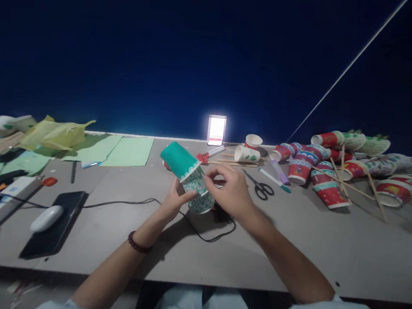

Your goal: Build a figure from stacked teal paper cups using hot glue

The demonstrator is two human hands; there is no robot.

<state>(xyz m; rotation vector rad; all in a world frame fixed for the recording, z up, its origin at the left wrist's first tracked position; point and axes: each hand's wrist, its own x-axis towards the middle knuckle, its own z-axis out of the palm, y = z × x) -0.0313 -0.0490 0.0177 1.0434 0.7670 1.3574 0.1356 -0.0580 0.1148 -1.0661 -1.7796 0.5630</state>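
A string of paper cups joined together is held tilted above the table: a solid green cup (180,160) at its upper left and green-and-white patterned cups (201,203) below. My left hand (173,199) wraps around the middle of this string from underneath. Thumb and forefinger of my right hand (232,190) are pinched together at the right side of the patterned part; whatever lies between them is too small to make out. Something red at the green cup's left end is partly hidden. Black-handled scissors (263,191) lie to the right of my right hand.
Decorated cup strings with wooden sticks (321,170) crowd the right side. Two cups (247,153), markers (274,179) and a lit screen (216,129) are at the back. A black cable (121,201) crosses the table to a phone (53,227), mouse (47,218) and power strip (0,207).
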